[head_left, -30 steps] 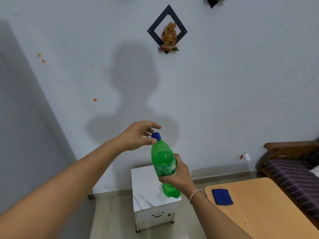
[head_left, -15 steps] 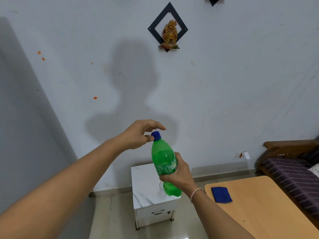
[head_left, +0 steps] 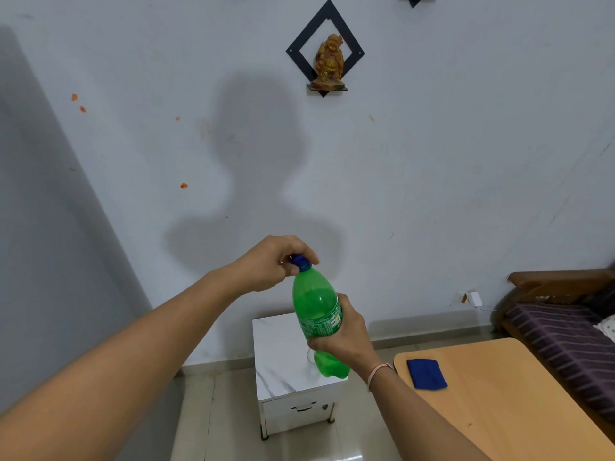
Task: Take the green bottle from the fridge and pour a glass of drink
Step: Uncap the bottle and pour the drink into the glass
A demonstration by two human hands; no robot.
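while right hand (head_left: 342, 341) grips green bottle (head_left: 316, 314), left hand (head_left: 276, 264) pinches its blue cap (head_left: 300, 261) above white cabinet (head_left: 283, 354).

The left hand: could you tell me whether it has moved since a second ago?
Yes. The left hand has closed down over the blue cap, which it earlier only touched with its fingertips.

Bright, even indoor light from behind; person's shadow (head_left: 263, 181) on wall (head_left: 466, 161); sharp focus, wide-angle edge bending.

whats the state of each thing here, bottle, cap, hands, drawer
green plastic bottle: held in the air, tilted, partly full
blue screw cap: on the bottle
left hand: closed on the cap
right hand: wrapped round the bottle's body
white cabinet drawer: shut
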